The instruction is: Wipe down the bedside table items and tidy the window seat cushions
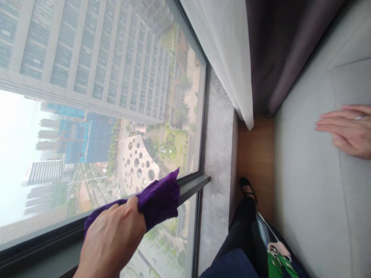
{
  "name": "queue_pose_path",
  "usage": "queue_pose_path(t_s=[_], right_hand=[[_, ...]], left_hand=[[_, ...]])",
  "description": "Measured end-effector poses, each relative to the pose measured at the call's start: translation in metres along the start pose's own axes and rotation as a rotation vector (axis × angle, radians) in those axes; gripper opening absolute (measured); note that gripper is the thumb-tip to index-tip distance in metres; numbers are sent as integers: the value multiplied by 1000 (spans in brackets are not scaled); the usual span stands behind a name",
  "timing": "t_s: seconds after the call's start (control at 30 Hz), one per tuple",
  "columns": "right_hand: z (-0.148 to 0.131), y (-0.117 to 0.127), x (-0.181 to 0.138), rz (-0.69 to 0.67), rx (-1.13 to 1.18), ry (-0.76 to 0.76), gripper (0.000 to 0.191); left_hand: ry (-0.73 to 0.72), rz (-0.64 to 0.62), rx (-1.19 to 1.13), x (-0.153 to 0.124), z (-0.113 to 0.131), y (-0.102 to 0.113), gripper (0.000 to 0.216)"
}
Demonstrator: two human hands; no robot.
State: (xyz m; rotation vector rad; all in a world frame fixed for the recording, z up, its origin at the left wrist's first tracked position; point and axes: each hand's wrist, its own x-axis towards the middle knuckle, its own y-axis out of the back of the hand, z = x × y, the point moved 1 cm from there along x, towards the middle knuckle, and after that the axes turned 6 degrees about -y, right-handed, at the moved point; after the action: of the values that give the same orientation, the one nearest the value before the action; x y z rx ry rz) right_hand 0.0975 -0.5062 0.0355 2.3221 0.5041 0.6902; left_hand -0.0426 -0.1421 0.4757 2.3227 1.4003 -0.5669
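Purple cloth bunched under the left hand on the window frame.

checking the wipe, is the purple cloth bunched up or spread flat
Bunched: the cloth is gathered in the left hand, pressed on the window frame.

Purple cloth, white curtain, grey stone sill, brown wooden floor

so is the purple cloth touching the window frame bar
Touching. The head view shows the left hand pressing the purple cloth onto the dark window frame bar, with no gap visible between them.
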Motion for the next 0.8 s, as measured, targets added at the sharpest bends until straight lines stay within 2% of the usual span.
queue_pose_path(t_s=[0.07, 0.1, 0.17, 0.23, 0.3, 0.4, 0.47, 0.5, 0.57, 0.67, 0.73, 0.8], right_hand=[[0, 1, -2, -47, -15, 29, 69], [-2, 1, -1, -37, -22, 34, 65], [-4, 3, 1, 4, -40, 28, 58], [-7, 5, 4, 9, -65, 21, 55], [-8, 5, 6, -23, -87, -12, 57], [-5, 3, 7, -44, -111, -35, 55], [-3, 2, 7, -48, -122, -20, 50], [-2, 1, 8, -48, -122, -9, 47], [-1, 1, 9, -63, -125, -2, 44], [-2, 2, 11, -85, -142, 1, 40], [-6, 5, 14, -109, -173, -6, 37], [-11, 8, 16, -129, -200, -28, 36]], left_hand=[[57, 19, -16, -1, 10, 4, 16], [65, 62, -52, 7, 24, 5, 16], [55, 192, -174, 40, 62, 13, 18], [4, 312, -327, 94, 104, 30, 21], [-68, 410, -444, 164, 142, 57, 23], [-178, 638, -504, 272, 192, 96, 31], [-311, 697, -502, 322, 231, 102, 41], [-383, 668, -490, 334, 252, 95, 47], [-475, 533, -439, 332, 294, 60, 56], [-431, 420, -390, 277, 335, -26, 60], [-517, 330, -372, 231, 343, -81, 64], [-615, 143, -360, 195, 337, -117, 71]])
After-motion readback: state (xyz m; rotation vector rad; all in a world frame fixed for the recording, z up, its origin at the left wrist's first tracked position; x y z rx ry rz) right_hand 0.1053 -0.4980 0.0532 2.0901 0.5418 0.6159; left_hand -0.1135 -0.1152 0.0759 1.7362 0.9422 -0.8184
